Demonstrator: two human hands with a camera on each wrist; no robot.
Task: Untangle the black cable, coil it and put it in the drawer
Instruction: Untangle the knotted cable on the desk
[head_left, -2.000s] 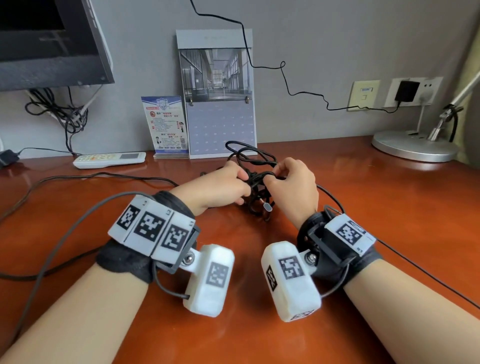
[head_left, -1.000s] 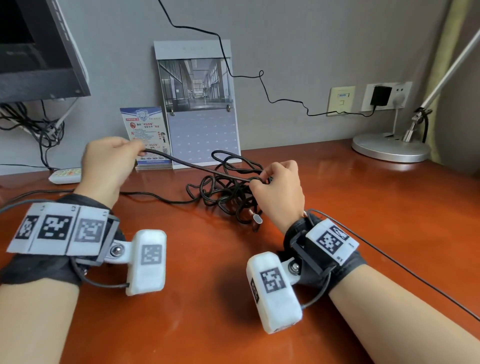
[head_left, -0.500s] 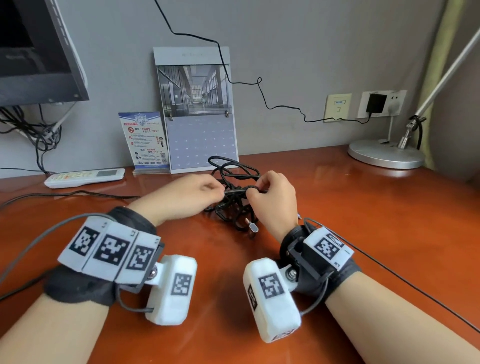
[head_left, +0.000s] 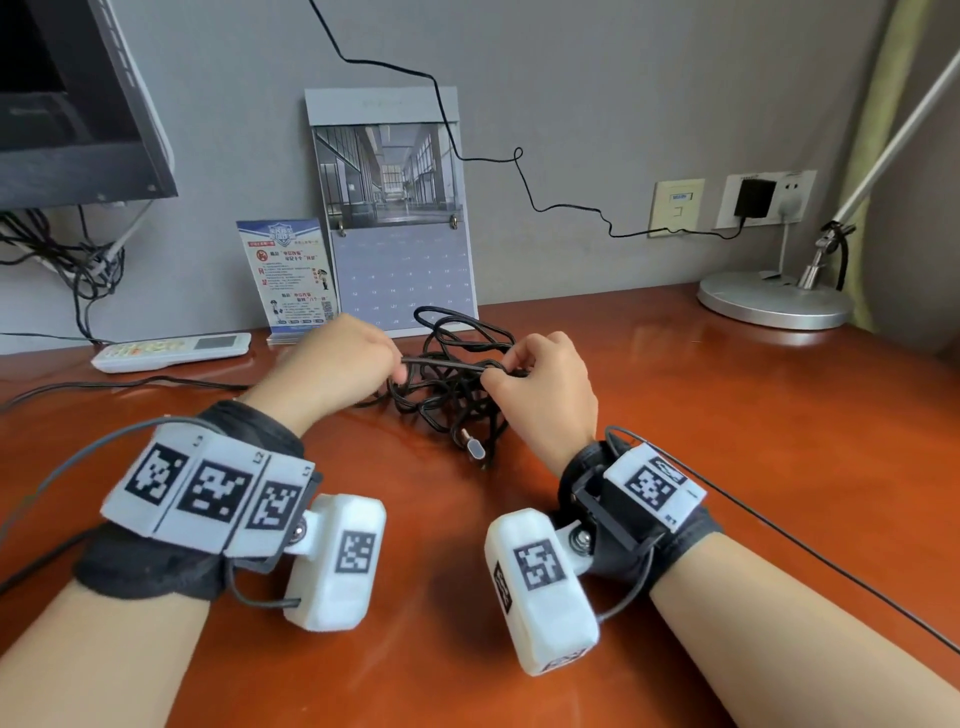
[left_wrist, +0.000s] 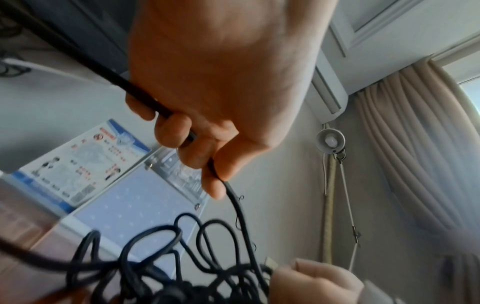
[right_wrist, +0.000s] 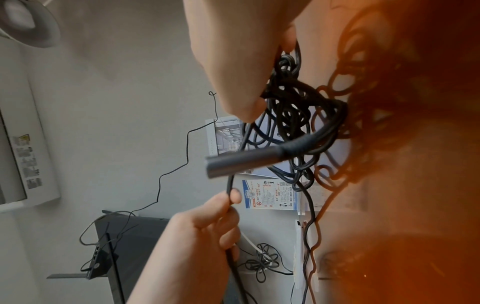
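On the red-brown desk (head_left: 701, 441), at about 12 o'clock from the person's two wrists, lies the black cable (head_left: 452, 395) in a loose tangle of loops; its grey plug end (head_left: 475, 449) hangs out of the knot at 6 o'clock, just above the desk surface. At 9 o'clock of the tangle the left hand (head_left: 337, 364) has its fingers curled round one strand, which the left wrist view shows running through the closed fingers (left_wrist: 189, 144) and down into the knot; at 3 o'clock the right hand (head_left: 545, 384) pinches the cable between thumb and forefinger, right against the heap; a short straight run of cable is stretched between the two hands across the top of the tangle. From the right wrist view the plug (right_wrist: 249, 162) shows large and blurred beside the right thumb (right_wrist: 239, 102), with the loops bunched behind it.

At 12 o'clock of the tangle a calendar (head_left: 395, 208) leans against the grey wall; a blue leaflet stand (head_left: 285, 275) stands just beside it at its 9 o'clock; a white remote (head_left: 171, 351) lies further toward 9 o'clock; a lamp base (head_left: 774, 301) sits at 2 o'clock, well apart; a monitor (head_left: 78, 104) fills the 10 o'clock corner.
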